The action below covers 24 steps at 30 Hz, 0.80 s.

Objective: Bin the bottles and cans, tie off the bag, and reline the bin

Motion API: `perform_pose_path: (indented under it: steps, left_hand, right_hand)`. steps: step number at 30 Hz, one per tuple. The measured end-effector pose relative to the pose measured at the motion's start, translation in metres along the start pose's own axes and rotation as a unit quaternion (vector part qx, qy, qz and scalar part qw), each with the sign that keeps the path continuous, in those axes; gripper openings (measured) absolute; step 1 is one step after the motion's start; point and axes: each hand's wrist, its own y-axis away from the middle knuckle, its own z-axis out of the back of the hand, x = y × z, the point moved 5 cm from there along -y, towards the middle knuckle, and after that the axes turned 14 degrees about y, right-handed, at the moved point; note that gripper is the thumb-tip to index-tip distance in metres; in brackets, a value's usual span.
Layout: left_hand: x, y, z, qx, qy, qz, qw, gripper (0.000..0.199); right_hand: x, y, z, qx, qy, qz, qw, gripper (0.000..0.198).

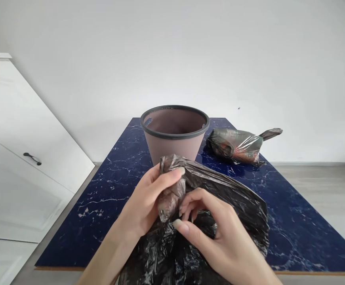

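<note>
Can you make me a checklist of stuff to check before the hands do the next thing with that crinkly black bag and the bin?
1. Left hand grips the black bag: ok, fingers pinch its crumpled edge.
2. Right hand grips the bag too: ok, fingers curl into the folds.
3. Bag mouth open: not ok, it is bunched.
4. Bin upright behind the bag: ok.
5. Bin has no liner: ok as far as shows, bare wall inside; bottom hidden.
6. Tied bag apart from the bin: ok, lying on the blue table to its right.

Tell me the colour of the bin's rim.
The rim is dark grey, on a dusty pinkish-brown bin; the head view shows it best.
</note>
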Motion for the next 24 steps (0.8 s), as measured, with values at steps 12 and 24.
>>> perform_pose_path:
  steps: [12,24]
  left_hand:
    - [-0.01,0.006,0.015,0.153,-0.043,0.029,0.987,0.046]
    - [-0.031,0.018,0.038,0.116,-0.466,-0.123,0.869,0.019]
  right_hand:
    - [-0.013,-0.006,0.01,0.02,-0.132,-0.053,0.99,0.03]
    - [-0.045,0.029,0.044,0.061,-0.265,-0.101,0.957,0.035]
